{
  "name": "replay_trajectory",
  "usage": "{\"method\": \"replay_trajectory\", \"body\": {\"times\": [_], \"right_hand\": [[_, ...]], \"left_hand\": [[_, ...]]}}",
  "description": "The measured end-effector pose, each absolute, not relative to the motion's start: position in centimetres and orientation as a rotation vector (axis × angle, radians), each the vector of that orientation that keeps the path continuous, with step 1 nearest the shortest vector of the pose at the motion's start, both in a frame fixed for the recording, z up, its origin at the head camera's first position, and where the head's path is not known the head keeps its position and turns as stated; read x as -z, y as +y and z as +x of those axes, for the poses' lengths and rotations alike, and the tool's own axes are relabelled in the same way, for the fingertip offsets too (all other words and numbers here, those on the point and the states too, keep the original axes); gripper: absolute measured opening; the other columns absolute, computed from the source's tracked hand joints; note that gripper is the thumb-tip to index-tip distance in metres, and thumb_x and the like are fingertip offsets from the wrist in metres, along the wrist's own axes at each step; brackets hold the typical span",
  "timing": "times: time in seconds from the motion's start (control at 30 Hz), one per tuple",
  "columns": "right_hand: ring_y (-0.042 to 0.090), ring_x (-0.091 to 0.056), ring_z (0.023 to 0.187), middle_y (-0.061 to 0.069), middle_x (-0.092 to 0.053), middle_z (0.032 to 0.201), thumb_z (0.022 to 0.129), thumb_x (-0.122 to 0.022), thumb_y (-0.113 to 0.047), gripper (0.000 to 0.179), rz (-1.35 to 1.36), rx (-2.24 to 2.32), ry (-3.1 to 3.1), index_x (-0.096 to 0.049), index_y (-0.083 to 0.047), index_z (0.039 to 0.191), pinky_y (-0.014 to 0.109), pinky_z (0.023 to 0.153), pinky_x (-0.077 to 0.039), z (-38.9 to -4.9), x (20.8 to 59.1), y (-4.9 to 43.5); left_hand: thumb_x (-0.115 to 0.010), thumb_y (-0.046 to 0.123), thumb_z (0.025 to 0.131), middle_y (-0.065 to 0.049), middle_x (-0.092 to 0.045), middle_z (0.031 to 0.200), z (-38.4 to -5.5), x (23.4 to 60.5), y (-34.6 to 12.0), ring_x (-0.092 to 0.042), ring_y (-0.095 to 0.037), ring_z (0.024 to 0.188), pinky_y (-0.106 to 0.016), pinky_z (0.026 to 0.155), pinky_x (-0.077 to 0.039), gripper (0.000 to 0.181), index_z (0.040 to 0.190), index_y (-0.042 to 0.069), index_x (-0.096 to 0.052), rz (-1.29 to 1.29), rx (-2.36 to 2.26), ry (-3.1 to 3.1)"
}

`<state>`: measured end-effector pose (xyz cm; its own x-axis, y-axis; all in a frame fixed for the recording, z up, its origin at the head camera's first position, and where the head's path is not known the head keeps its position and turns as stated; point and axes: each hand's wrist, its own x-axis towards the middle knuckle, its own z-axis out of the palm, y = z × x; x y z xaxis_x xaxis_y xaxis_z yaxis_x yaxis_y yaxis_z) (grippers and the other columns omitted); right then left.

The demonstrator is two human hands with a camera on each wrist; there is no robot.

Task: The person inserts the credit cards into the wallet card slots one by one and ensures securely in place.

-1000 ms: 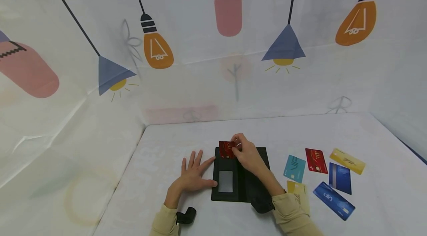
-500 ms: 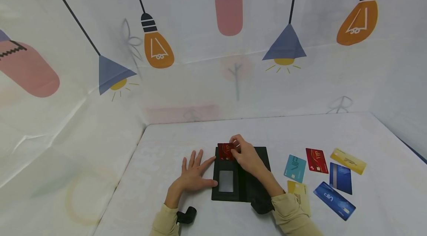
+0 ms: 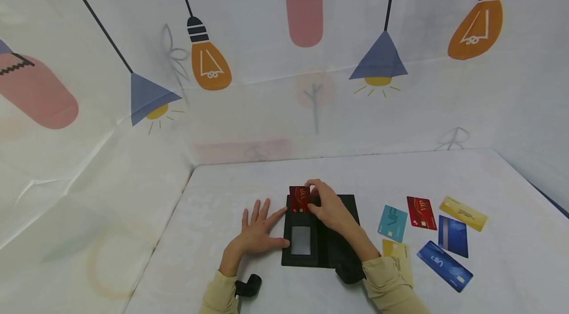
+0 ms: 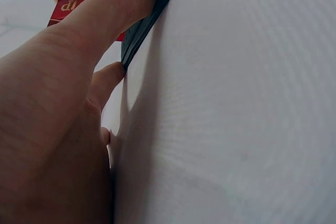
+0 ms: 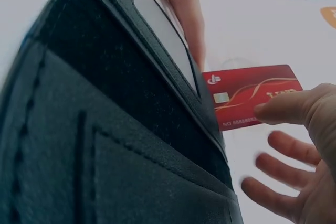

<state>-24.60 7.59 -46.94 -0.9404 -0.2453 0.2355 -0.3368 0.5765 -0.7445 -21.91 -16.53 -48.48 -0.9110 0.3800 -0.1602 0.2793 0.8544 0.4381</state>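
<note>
A black wallet (image 3: 324,255) lies spread open on the white table, with a clear window (image 3: 301,240) in its left half. My right hand (image 3: 330,209) pinches a red VIP card (image 3: 299,199) at the top of that half. In the right wrist view, the thumb rests on the face of the red card (image 5: 247,93), and the other visible fingers are apart from it. The card's lower end is hidden behind the wallet's edge there. My left hand (image 3: 257,235) has its fingers spread, with thumb and index finger touching the wallet's left edge.
Right of the wallet lie a teal card (image 3: 393,223), another red card (image 3: 421,213), a yellow card (image 3: 464,213) and two blue cards, one striped (image 3: 453,236) and one tilted (image 3: 445,266). A second yellow card (image 3: 400,259) is partly under the right sleeve (image 3: 391,287).
The red card dips slightly toward the wallet, then rises again and shows more of its face. My right fingers have shifted along its right edge. The left hand stays in place.
</note>
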Motion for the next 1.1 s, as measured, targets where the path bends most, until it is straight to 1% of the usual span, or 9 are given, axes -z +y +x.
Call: {"method": "replay_trajectory", "body": {"times": [0.1,0.23,0.47,0.77,0.93,1.1], "right_hand": [[0.032,-0.053,0.114,0.016,-0.059,0.121,0.087,-0.074,-0.008,0.053,0.517,-1.244,-2.704,-0.049,-0.013,0.134,0.054,0.096,-0.049,-24.7,47.0,7.7],[0.034,-0.048,0.121,0.02,-0.054,0.131,0.086,-0.076,-0.009,0.058,0.535,-1.219,-2.715,-0.047,-0.013,0.136,0.058,0.1,-0.046,-24.7,47.2,7.7],[0.037,-0.048,0.125,0.021,-0.051,0.135,0.084,-0.078,-0.007,0.071,0.535,-1.27,-2.762,-0.04,-0.013,0.143,0.06,0.102,-0.044,-24.8,47.6,7.8],[0.038,-0.047,0.126,0.022,-0.05,0.136,0.083,-0.08,-0.013,0.079,0.513,-1.247,-2.823,-0.035,-0.015,0.148,0.063,0.103,-0.041,-25.1,48.1,8.2],[0.035,-0.049,0.12,0.02,-0.05,0.133,0.083,-0.081,-0.019,0.083,0.471,-1.197,-2.874,-0.034,-0.018,0.15,0.063,0.1,-0.043,-25.3,48.3,8.4],[0.034,-0.05,0.114,0.021,-0.051,0.131,0.083,-0.081,-0.022,0.082,0.451,-1.178,-2.901,-0.035,-0.018,0.15,0.063,0.098,-0.045,-25.4,48.4,8.5]], "left_hand": [[-0.07,0.06,0.081,-0.015,-0.006,0.166,-22.0,48.6,-16.5,0.007,-0.04,0.151,-0.067,0.114,0.009,0.084,0.153,0.032,-0.037,0.5,-0.601,2.794],[-0.07,0.06,0.081,-0.015,-0.006,0.166,-22.0,48.8,-16.6,0.007,-0.039,0.151,-0.067,0.114,0.008,0.084,0.153,0.032,-0.036,0.5,-0.59,2.8],[-0.07,0.06,0.081,-0.015,-0.007,0.166,-22.0,48.8,-16.6,0.007,-0.04,0.151,-0.067,0.114,0.008,0.084,0.153,0.032,-0.037,0.501,-0.602,2.802],[-0.07,0.059,0.081,-0.016,-0.007,0.166,-21.9,48.6,-16.6,0.006,-0.041,0.151,-0.068,0.114,0.008,0.083,0.153,0.03,-0.038,0.511,-0.619,2.802],[-0.07,0.059,0.081,-0.017,-0.008,0.166,-21.9,48.5,-16.5,0.005,-0.041,0.151,-0.068,0.114,0.007,0.083,0.153,0.03,-0.038,0.514,-0.614,2.807],[-0.07,0.058,0.082,-0.017,-0.008,0.165,-21.8,48.5,-16.5,0.005,-0.042,0.151,-0.068,0.114,0.007,0.083,0.153,0.029,-0.038,0.523,-0.617,2.808]]}}
